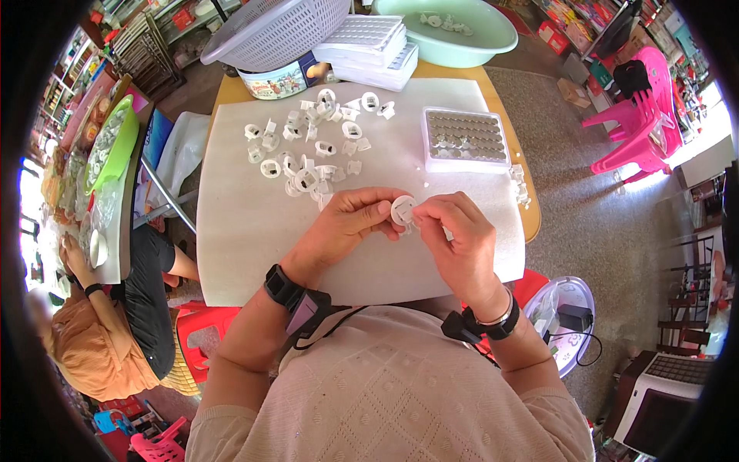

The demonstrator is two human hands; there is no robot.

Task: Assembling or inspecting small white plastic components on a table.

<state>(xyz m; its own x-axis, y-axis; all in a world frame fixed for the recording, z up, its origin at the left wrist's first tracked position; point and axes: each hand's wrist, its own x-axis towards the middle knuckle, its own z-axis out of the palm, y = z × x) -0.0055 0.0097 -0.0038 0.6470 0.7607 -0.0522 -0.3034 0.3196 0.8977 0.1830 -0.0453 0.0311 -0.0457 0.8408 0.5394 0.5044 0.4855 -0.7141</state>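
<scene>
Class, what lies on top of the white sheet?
Scattered white parts and a tray of small pieces lie on the white sheet. Anything behind the left hand and right hand is covered and cannot be seen.

Shop-like room with stocked shelves

Head view, single entry: left unit of a side-by-side fisheye pair, worn on the head
Aim: steeply down and somewhat forward, upright, unmirrored
Near range: wearer's shirt front filling the lower middle, forearms entering from below
Middle range: left hand and right hand about the centre of the field; counter seen from above, its far edge toward the top
Far range: pink chair at upper right, seated person at left, floor between counter and chair
Coverage: very wide, straight edges bowing outward, black at the corners
</scene>
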